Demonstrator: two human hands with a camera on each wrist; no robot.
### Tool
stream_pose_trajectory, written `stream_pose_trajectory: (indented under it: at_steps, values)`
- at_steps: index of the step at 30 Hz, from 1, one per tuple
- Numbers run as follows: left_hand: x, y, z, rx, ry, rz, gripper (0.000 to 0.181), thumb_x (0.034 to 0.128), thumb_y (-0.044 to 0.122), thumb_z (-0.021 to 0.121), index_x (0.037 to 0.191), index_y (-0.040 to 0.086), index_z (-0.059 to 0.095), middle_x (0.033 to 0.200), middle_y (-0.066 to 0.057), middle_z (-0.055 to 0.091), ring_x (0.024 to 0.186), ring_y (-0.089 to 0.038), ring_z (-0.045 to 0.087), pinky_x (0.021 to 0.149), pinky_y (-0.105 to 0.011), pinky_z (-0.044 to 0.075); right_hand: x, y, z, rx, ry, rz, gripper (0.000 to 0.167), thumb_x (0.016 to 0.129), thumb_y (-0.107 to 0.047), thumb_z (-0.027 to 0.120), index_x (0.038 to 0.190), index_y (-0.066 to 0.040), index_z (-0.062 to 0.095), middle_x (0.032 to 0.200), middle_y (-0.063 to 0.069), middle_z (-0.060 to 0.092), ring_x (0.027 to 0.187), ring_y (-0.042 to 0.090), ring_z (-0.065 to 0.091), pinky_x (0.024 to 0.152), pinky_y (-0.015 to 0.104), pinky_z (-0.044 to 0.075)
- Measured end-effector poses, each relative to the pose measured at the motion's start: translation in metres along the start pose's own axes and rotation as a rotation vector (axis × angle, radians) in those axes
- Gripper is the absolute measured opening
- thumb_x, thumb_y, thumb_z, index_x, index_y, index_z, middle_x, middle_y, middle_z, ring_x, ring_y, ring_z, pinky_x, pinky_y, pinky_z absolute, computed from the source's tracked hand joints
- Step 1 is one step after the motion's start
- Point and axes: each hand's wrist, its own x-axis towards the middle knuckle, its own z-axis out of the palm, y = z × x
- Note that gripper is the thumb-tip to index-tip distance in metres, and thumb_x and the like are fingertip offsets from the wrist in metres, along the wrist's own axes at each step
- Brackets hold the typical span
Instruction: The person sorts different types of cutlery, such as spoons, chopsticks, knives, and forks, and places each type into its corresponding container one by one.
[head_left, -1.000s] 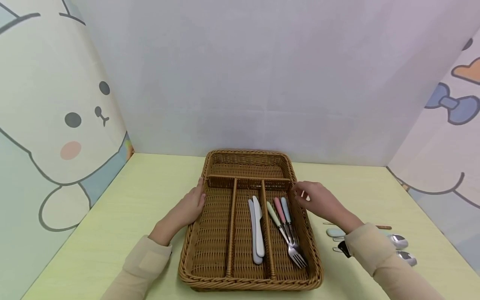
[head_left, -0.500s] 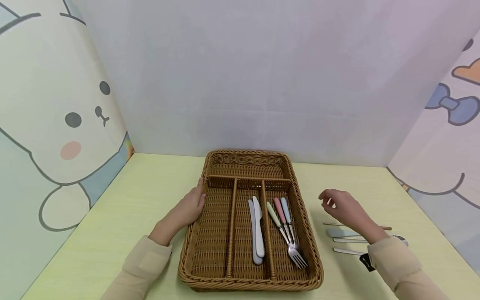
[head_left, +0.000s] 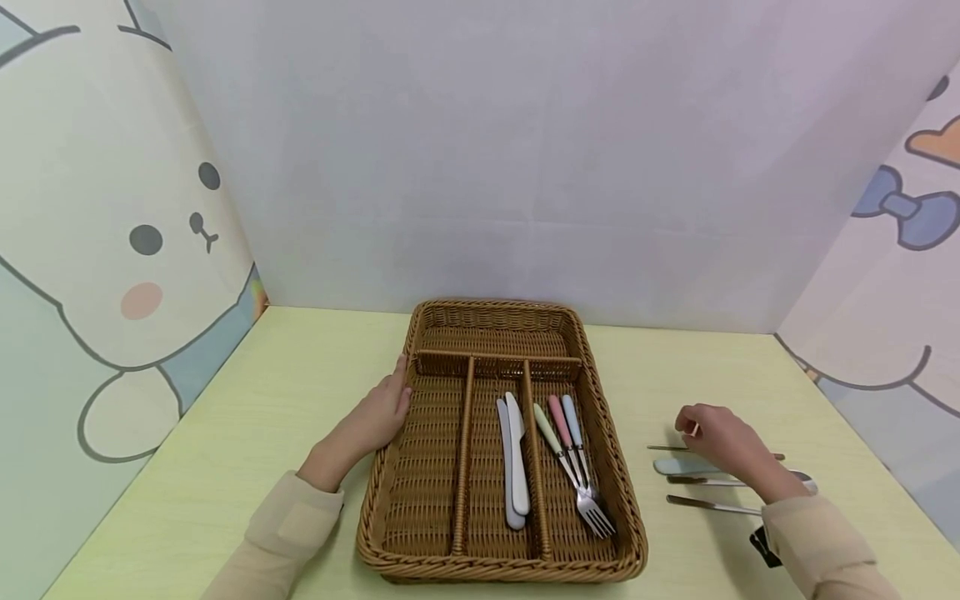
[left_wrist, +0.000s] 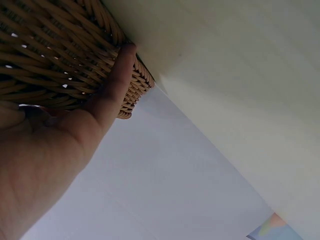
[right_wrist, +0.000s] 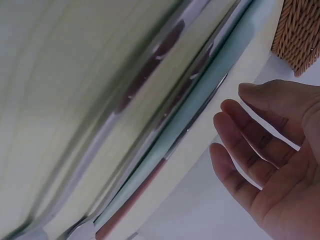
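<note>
In the head view, my left hand (head_left: pixel 375 417) rests on the left side of a brown wicker cutlery tray (head_left: pixel 495 571). One straight finger (left_wrist: pixel 120 75) lies along its outer wall in the left wrist view. To the tray's right, my right hand (head_left: pixel 723 437) hovers with loosely bent fingers and holds nothing. Below it lie a flat teal handle (head_left: pixel 678 466), a thin piece with a reddish-brown handle (right_wrist: pixel 135 200), and two silver spoons, one showing its handle (head_left: pixel 708 505). Hand and sleeve partly cover these. Thumb and fingertips stand apart from the cutlery in the right wrist view.
Two pale knives (head_left: pixel 517 475) lie in the tray's middle compartment. The right compartment holds a green-handled fork (head_left: pixel 592 512) beside pink (head_left: pixel 558 417) and blue (head_left: pixel 572 417) handles with overlapping ends. A pale wall (head_left: pixel 525 167) stands behind the table (head_left: pixel 315 350).
My right hand has moved right, from the tray's right rim to above the loose cutlery. My left hand and the tray have stayed in place.
</note>
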Motion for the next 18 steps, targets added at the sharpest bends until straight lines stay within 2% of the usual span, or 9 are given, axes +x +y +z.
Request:
stream_pose_trajectory:
  at_steps: [12, 18]
  values:
    - [-0.001, 0.001, -0.001, 0.004, -0.007, -0.005, 0.057, 0.0986, 0.013, 0.032, 0.142, -0.011, 0.003, 0.131, -0.037, 0.038, 0.120, -0.045, 0.043, 0.095, -0.053, 0.041, -0.008, 0.008, 0.005, -0.007, -0.013, 0.014, 0.012, 0.075, 0.001, 0.064, 0.075, -0.010, 0.062, 0.073, -0.002, 0.058, 0.066, 0.011, 0.051, 0.055, 0.028, 0.042]
    - [0.000, 0.001, -0.001, 0.001, -0.006, 0.000, 0.058, 0.0986, 0.013, 0.032, 0.142, -0.011, 0.003, 0.133, -0.037, 0.037, 0.121, -0.045, 0.041, 0.097, -0.053, 0.040, -0.011, 0.009, 0.005, -0.028, -0.015, 0.014, 0.015, 0.075, 0.005, 0.061, 0.073, -0.010, 0.061, 0.070, -0.004, 0.054, 0.063, 0.010, 0.044, 0.053, 0.026, 0.037]
